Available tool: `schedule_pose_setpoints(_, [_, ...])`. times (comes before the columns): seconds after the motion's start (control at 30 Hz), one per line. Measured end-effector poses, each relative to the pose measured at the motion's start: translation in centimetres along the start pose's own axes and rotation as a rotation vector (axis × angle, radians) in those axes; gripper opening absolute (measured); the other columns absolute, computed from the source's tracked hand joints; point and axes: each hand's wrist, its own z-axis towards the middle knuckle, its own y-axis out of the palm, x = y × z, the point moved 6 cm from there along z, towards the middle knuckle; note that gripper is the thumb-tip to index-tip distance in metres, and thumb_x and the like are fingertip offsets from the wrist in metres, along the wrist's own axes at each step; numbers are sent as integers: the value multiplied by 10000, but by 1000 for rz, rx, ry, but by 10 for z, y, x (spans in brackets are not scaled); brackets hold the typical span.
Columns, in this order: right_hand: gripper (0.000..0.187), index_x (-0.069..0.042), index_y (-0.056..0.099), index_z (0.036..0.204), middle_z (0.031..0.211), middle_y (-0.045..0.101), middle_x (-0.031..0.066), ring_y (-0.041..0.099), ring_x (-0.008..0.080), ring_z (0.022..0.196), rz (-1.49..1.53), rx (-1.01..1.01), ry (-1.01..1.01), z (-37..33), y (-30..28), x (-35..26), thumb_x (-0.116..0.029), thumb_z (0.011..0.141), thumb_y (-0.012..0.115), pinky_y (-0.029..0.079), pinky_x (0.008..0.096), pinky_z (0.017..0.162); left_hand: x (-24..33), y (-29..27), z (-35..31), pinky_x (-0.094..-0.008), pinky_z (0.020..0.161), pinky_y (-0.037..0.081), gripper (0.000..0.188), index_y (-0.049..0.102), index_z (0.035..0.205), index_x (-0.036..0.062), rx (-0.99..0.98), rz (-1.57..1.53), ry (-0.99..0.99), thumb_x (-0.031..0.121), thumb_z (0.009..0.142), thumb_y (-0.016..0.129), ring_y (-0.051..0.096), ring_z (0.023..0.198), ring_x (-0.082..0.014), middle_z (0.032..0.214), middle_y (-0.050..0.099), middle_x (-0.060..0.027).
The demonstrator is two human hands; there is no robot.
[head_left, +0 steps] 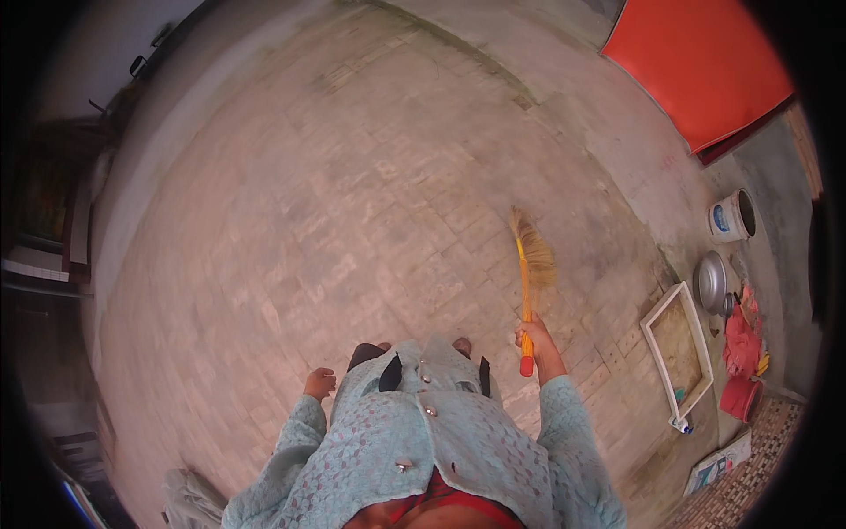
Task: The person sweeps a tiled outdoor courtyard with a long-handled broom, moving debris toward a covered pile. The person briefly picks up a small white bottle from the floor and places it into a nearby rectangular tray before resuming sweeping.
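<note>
A broom (526, 273) with a yellow-orange handle, a red end cap and a fan of straw bristles is gripped in my right hand (534, 333). My fingers wrap round the handle near its capped end. The bristles point forward, over the brick-paved floor (352, 220); whether they touch it I cannot tell. By my left hip hangs my left hand (320, 383), holding nothing, its fingers loosely bent and a little apart.
To the right stand a white-framed shallow basin (648, 331), a metal bowl (710, 282), a white bucket (730, 217) and a red pot (740, 398) beside a red cloth or bag (742, 344). A large orange-red panel (696, 70) is at the far right. Furniture (53, 220) lines the left.
</note>
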Motion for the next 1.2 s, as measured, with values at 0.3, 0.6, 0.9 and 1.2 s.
schedule_pose_setpoints(0.3, [410, -120, 316, 1032, 629, 412, 46, 387, 84, 419, 47, -473, 145, 39, 184, 4, 68, 690, 439, 330, 218, 364, -4, 25, 14, -287, 448, 447, 208, 579, 869, 31, -7, 90, 85, 151, 701, 556, 558, 558, -147, 682, 586, -90])
schedule_pose_setpoints(0.6, [609, -154, 312, 1223, 707, 433, 89, 355, 53, 439, 314, -402, 97, -30, 195, -123, 77, 675, 440, 306, 174, 386, 85, 49, 143, -289, 436, 449, 219, 548, 903, 46, -120, -238, -38, 137, 704, 536, 574, 576, -150, 696, 581, -59])
schedule_pose_setpoints(0.9, [596, -158, 329, 1201, 700, 437, 90, 362, 52, 436, 347, -67, -95, -46, 154, -164, 70, 661, 434, 323, 165, 385, 185, 18, 176, -263, 393, 405, 238, 534, 928, 41, -154, -268, 34, 95, 696, 520, 550, 511, -135, 653, 562, -56])
schedule_pose_setpoints(1.2, [251, -85, 313, 815, 588, 417, 73, 408, 107, 396, 263, 68, 142, 103, 125, -215, 75, 660, 427, 369, 223, 348, 247, 5, 166, -289, 416, 438, 259, 528, 952, 40, 13, -380, -26, 102, 701, 523, 569, 551, -163, 683, 571, -74])
